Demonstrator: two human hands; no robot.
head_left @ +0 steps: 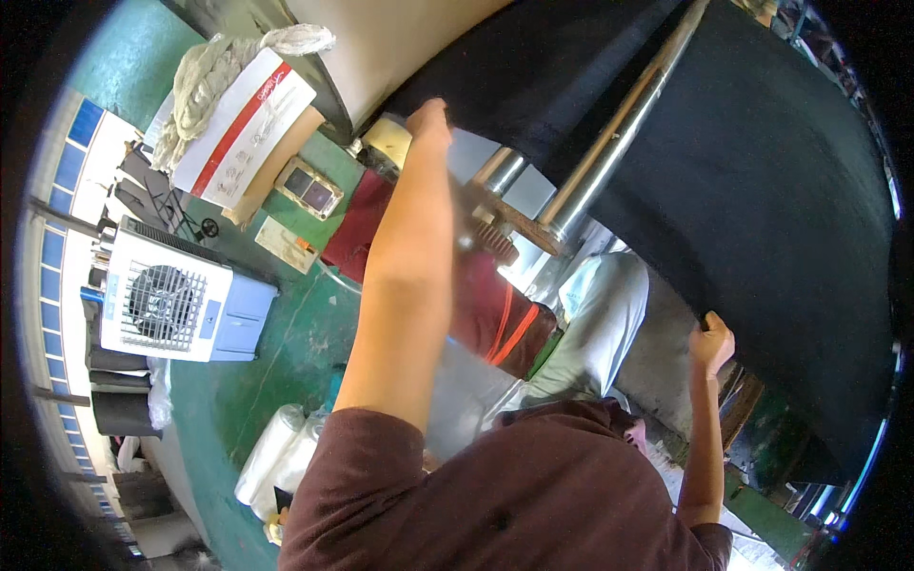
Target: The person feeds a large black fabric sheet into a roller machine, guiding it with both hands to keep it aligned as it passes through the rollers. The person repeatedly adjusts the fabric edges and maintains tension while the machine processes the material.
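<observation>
A wide sheet of black fabric (752, 181) stretches across the upper right, hanging over and around a shiny metal roller (624, 128). My left hand (430, 120), arm reaching far forward, is closed on the sheet's far left edge. Lower down on the right, my right hand (712, 344) pinches the near edge of the same sheet, with the fingers closed. Between my arms are the roller's end, a rusty bracket (519, 224) and a toothed gear (497, 244). My left forearm hides part of the machine.
A dark red cover (481, 305) with an orange strap lies beside the gear. Farther left, a green surface holds a white carton (243, 128) with pale cloth on it, and a small handheld device (309, 187). An air cooler (181, 295) and plastic-wrapped rolls (271, 457) stand on the green floor.
</observation>
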